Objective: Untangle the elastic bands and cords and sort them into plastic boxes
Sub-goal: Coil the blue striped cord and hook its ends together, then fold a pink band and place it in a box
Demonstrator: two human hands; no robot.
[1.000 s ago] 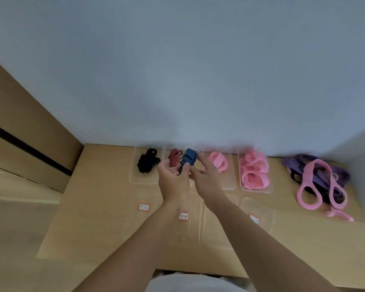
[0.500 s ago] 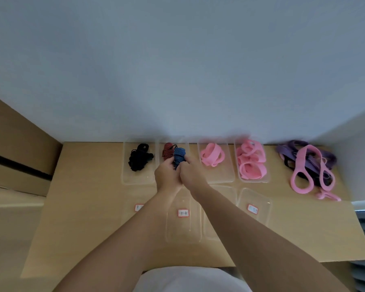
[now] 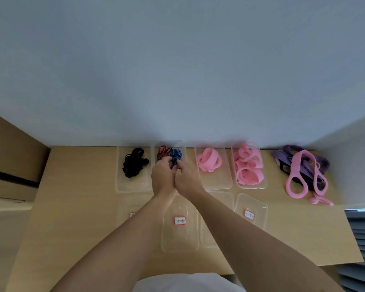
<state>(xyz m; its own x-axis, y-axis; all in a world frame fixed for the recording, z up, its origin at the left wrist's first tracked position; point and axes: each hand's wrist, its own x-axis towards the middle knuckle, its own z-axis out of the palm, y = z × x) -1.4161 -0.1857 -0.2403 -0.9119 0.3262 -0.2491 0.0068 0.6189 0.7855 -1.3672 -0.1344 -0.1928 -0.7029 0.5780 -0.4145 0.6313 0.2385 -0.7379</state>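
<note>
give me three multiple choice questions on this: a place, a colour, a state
1. Where is the purple and pink pile?
A. on the table, right of the boxes
B. on the floor
C. in a drawer

2. Colour of the cords in the leftmost back box?
A. pink
B. black
C. purple

3. The left hand and right hand are
A. flat on the table
B. gripping the striped bands
C. lifting a lid

1 A: it lies loose at the table's right end. 2 B: only black cords lie there. 3 B: both curl round the red and blue bands.
</note>
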